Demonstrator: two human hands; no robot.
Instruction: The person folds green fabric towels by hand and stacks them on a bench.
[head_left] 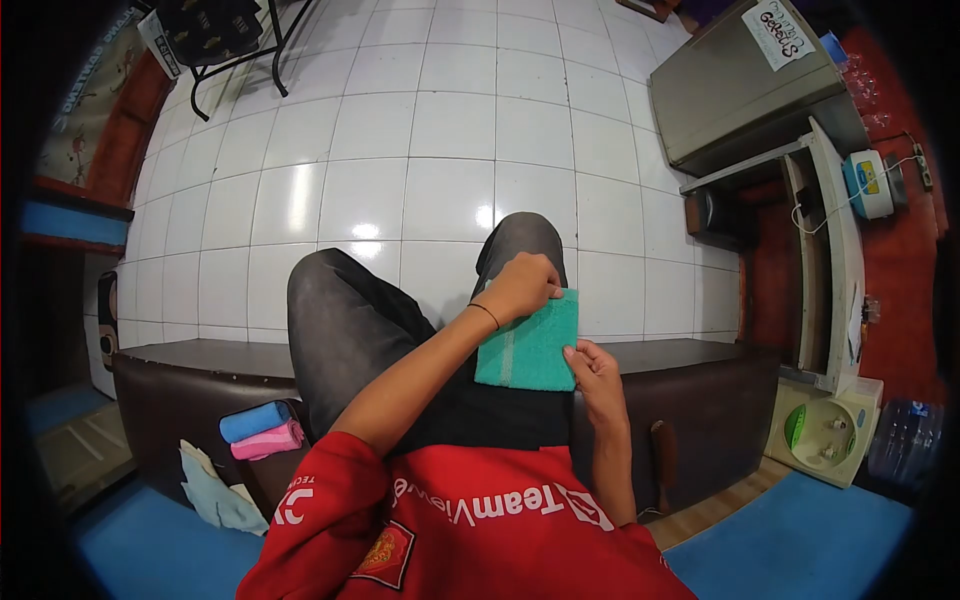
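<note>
A green cloth (530, 345), folded into a flat square with a pale stripe near one side, lies on the thigh of the person's right-side leg in view. My left hand (522, 287) bends over its top edge, fingers closed on the cloth near the upper corner. At the opposite edge, my right hand (594, 368) pinches the lower right side of the cloth between thumb and fingers. Rolled blue (254, 422) and pink (268, 440) cloths lie together on the dark bench, with a loose pale blue cloth (218, 495) beside them.
The dark brown bench (690, 410) extends on both sides of the legs. White floor tiles (450, 125) lie ahead. A folding chair (215, 40) stands at upper left, a grey refrigerator (740, 90) at upper right, and a cream appliance (825, 435) at lower right.
</note>
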